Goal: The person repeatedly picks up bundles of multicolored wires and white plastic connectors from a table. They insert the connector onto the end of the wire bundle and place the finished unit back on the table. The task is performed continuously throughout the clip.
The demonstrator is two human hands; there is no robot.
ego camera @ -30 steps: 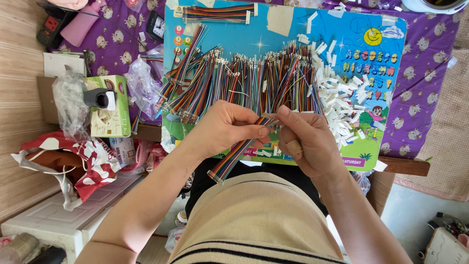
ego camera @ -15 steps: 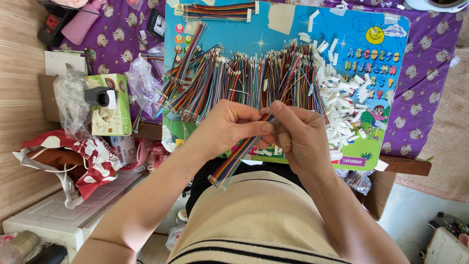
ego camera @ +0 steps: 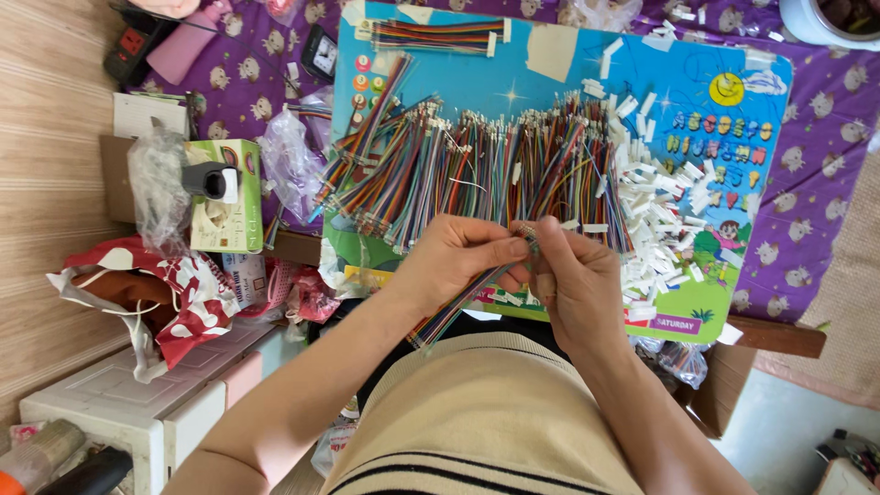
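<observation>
- Multicoloured ribbon wire bundle (ego camera: 458,307) is pinched at its far end between both hands, with its loose end trailing down and to the left toward the person's lap.
- Left hand (ego camera: 458,259) is closed on the bundle, thumb and forefinger pressed together at the wire tips.
- Right hand (ego camera: 577,280) is closed too, its fingertips meeting those of the left hand at the same wire tips; whether a small connector is held there cannot be told.
- Both hands are seen touching each other just above the near edge of a blue picture board (ego camera: 733,137) that lies on the counter (ego camera: 825,183), which is covered with a purple patterned cloth.
- Many more coloured wire bundles (ego camera: 477,165) are spread in a row across the board, just beyond the hands.
- White connector housings (ego camera: 669,211) are heaped on the right of the board, near the right hand.
- One taped bundle of wires (ego camera: 440,37) is laid at the far edge of the board.
- On the left, a green box (ego camera: 227,220) is seen beside a clear plastic bag (ego camera: 156,188), well apart from the hands.
</observation>
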